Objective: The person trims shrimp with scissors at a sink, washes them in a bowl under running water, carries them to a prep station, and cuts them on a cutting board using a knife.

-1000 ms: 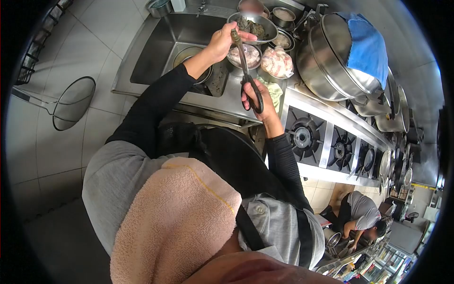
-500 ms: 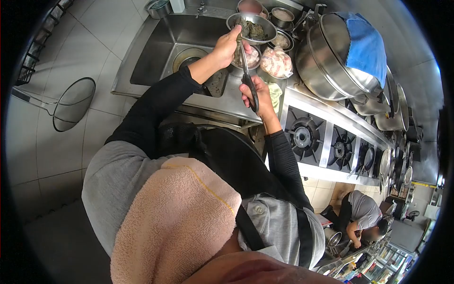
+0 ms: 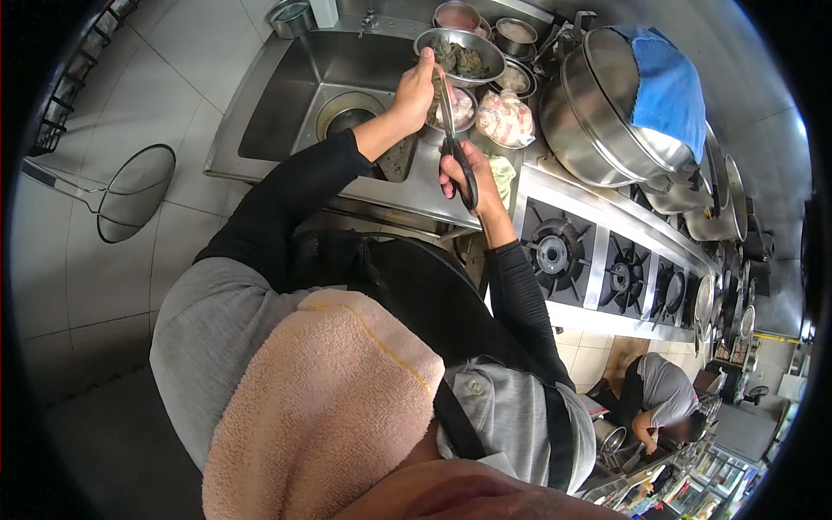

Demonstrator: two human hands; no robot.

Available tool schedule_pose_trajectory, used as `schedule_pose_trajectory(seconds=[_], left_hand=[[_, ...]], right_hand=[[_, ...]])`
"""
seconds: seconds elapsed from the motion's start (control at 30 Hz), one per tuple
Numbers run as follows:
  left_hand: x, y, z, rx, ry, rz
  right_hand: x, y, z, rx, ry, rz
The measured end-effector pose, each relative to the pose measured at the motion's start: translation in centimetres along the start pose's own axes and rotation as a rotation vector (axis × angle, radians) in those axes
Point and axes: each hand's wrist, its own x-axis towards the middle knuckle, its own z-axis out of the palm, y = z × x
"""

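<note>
My right hand is closed around the black handles of a pair of scissors, whose blades point up toward my left hand. My left hand is closed with its thumb raised at the blade tips, gripping a small grey-green piece mostly hidden by the fingers. Just beyond is a steel bowl holding dark grey-green food. Under the scissors stands another bowl with pale pink pieces, and beside it lies a plastic bag of pinkish-white food.
A steel sink lies left of my hands. To the right are a large steel pot with a blue cloth and gas burners. A strainer hangs at far left. Another person works at lower right.
My left hand has shifted slightly down and left, away from the bowl of grey-green food. The long grey-green piece seen above its thumb no longer shows there. The scissors stay in my right hand.
</note>
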Motion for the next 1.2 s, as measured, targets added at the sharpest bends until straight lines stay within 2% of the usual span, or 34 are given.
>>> schedule_pose_trajectory(seconds=[0.17,0.27,0.5,0.57,0.9,1.1,1.2], left_hand=[[0.2,-0.6,-0.6,0.063,-0.142,0.107],[0.6,-0.4,-1.1,0.028,-0.135,0.019],[-0.5,-1.5,-1.1,0.093,-0.147,0.114],[-0.8,-1.5,-0.9,0.103,-0.133,0.133],[-1.4,-1.8,-1.5,0.239,-0.163,0.117],[-2.2,-1.7,-1.0,0.339,-0.221,0.124],[-2.7,-1.4,-0.7,0.372,-0.239,0.142]], right_hand=[[-0.4,0.1,-0.1,-0.122,0.046,0.057],[-0.7,0.6,0.3,-0.115,0.042,0.039],[-0.9,-0.1,0.6,-0.193,0.034,0.107],[-1.1,0.6,0.6,-0.116,0.013,0.072],[-0.8,0.1,0.8,-0.087,0.008,0.059],[-0.6,0.0,0.1,-0.201,0.017,0.082],[-0.7,0.1,0.1,-0.099,0.011,0.039]])
